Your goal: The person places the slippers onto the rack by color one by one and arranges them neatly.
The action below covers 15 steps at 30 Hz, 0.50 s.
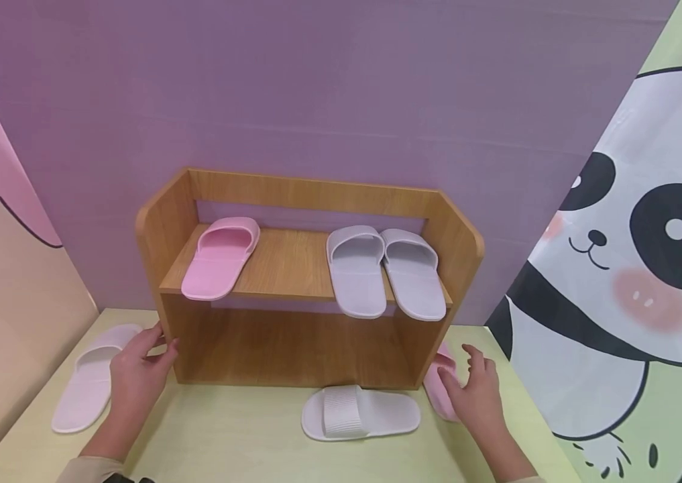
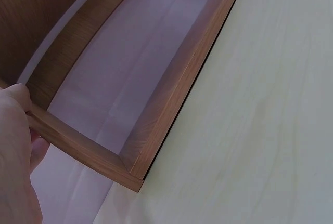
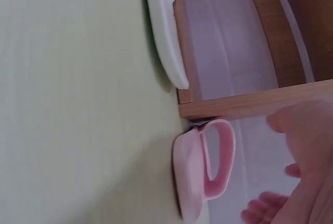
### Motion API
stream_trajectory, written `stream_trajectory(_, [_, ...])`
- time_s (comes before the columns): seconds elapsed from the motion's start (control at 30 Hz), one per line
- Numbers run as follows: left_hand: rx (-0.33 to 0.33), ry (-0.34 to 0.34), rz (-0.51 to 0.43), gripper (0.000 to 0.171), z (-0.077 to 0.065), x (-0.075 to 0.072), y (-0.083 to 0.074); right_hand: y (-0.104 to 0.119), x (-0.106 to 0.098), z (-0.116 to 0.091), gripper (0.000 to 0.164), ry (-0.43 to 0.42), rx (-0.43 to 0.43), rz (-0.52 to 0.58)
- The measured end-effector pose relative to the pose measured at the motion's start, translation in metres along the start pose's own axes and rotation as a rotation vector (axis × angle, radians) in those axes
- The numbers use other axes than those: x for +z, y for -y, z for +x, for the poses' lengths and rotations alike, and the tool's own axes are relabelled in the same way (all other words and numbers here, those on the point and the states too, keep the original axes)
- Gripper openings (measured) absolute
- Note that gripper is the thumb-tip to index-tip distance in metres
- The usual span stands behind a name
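A small wooden shoe rack [image 1: 310, 345] with two levels stands on the table. My left hand [image 1: 143, 365] is at its left side panel, pinching the front edge between thumb and fingers, as the left wrist view also shows. On the upper shelf are a pink slipper [image 1: 220, 261] at the left and two pale grey slippers, one [image 1: 357, 272] beside the other [image 1: 414, 275], at the right. My right hand [image 1: 478, 389], fingers spread and holding nothing, is off the rack's right side, close to a second pink slipper [image 3: 192, 172] on the table.
A white slipper [image 1: 367, 410] with a ribbed strap lies sideways before the rack. Another pale slipper [image 1: 84, 386] is on the table [image 1: 238, 436] at the left, beside my left hand. Behind rises a purple backdrop [image 1: 316, 87], with a panda picture [image 1: 612, 349] on the right wall.
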<state>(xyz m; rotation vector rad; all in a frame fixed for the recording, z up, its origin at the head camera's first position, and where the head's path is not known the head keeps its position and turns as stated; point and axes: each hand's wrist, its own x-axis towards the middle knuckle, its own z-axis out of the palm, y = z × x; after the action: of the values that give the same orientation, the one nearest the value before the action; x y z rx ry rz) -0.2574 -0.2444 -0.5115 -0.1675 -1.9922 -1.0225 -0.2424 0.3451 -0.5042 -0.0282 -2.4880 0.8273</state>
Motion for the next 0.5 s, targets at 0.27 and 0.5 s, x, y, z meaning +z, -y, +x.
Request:
stream_trajectory(0.27, [0.012,0.006,0.009,0.04,0.0,0.0,0.001,-0.015,0.016,-0.006,0.085,0.294,0.195,-0.196])
stream_trajectory(0.5, [0.015,0.005,0.007,0.046,0.0,-0.001,-0.001,-0.011,0.021,-0.013,0.08,0.379,0.207,-0.313])
